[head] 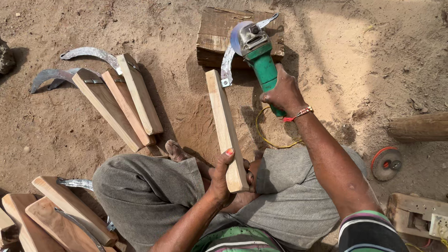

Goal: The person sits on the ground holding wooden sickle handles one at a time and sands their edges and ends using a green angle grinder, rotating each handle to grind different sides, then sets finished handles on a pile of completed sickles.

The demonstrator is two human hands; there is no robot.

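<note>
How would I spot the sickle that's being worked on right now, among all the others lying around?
Find the dark wooden block at the top of the sandy ground. The curved grey metal blade lies across it under the green angle grinder. Unlike the sickles lying to the left, its pale wooden handle is gripped by the left hand.

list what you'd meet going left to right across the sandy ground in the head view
three finished sickles lying side by side → sickle with long wooden handle in the left hand → green angle grinder in the right hand → loose grinding disc → log end
</note>
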